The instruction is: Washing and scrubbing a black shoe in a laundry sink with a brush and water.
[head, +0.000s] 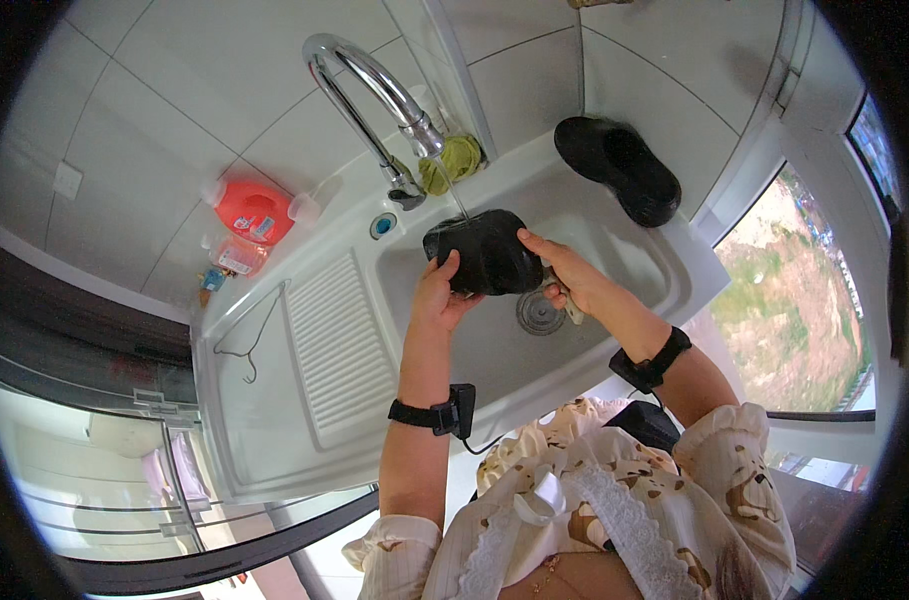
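A wet black slip-on shoe (pixel 492 255) is held over the basin of the white laundry sink (pixel 492 367). My left hand (pixel 441 298) grips its left end, thumb on top and fingers beneath. At its right end my right hand (pixel 572 276) has the thumb against the shoe. The lower fingers of that hand curl around a pale handle (pixel 573 309); its working end is hidden. Water from the chrome faucet (pixel 423 139) runs onto the shoe's upper left part. A second black shoe (pixel 619 171) rests on the sink's far right rim.
A round drain strainer (pixel 540 312) lies below the shoe. Left of the basin are a ribbed washboard (pixel 342 341) and a wire hanger (pixel 249 349). A red detergent bottle (pixel 255 214) and a green cloth (pixel 454 161) sit along the back. A window (pixel 792 300) is at right.
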Demonstrator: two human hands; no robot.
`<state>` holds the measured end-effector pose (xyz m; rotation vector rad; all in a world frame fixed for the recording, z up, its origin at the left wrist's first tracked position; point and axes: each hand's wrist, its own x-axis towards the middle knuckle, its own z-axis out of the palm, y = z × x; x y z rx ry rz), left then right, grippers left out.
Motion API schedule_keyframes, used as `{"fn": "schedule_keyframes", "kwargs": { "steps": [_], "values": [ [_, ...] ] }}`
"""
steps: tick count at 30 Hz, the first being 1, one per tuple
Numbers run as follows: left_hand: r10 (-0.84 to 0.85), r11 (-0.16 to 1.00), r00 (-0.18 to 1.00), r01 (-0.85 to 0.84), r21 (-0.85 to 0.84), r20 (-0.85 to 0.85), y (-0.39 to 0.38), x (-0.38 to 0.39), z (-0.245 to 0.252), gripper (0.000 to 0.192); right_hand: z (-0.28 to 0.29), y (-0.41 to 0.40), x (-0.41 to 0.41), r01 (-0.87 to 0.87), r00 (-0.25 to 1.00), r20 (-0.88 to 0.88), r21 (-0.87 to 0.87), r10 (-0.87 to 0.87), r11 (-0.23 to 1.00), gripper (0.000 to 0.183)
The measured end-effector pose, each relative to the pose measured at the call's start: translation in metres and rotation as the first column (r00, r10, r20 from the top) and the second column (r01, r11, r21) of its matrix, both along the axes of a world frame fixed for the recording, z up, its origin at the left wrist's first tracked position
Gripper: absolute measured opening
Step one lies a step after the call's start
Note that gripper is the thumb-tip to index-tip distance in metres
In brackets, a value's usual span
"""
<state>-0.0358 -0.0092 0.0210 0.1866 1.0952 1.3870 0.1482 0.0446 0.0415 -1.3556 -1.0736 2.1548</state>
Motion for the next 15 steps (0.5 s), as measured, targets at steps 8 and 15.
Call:
{"fn": "schedule_keyframes", "kwargs": {
  "steps": [8, 15],
  "values": [
    [-0.049, 0.998, 0.997, 0.047, -0.029, -0.065, 0.002, 0.015, 0.007, 0.034, -0.013, 0.003, 0.020, 0.003, 0.997, -0.079, -0.084, -0.009, 0.996, 0.050],
    [-0.084, 0.993, 0.960, 0.059, -0.099, -0.266, -0.002, 0.027, -0.001, 0.041, -0.034, 0.010, 0.032, 0.004, 0.993, -0.113, -0.232, -0.031, 0.973, 0.038]
  ]
}}
